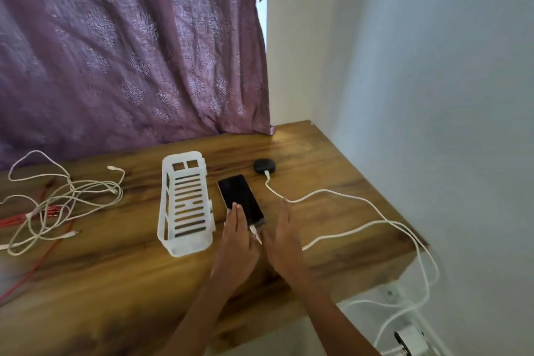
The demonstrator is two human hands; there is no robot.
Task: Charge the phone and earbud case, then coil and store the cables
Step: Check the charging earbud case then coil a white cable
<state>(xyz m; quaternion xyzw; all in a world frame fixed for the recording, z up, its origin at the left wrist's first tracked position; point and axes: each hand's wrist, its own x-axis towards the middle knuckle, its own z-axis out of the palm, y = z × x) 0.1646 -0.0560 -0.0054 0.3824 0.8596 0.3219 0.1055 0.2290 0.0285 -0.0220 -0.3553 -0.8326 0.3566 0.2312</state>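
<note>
No text, label, brand, number or sign could be read. The screen of the black flat glass-fronted phone [241, 196], lying on the brown wood-grain table [318, 159], was dark and showed no writing.

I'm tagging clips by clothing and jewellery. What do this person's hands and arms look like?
Both the left hand and the right hand are bare, with no gloves. The forearms are uncovered down to the frame edge; no sleeve shows. No watch, bracelet or ring is visible.
</note>
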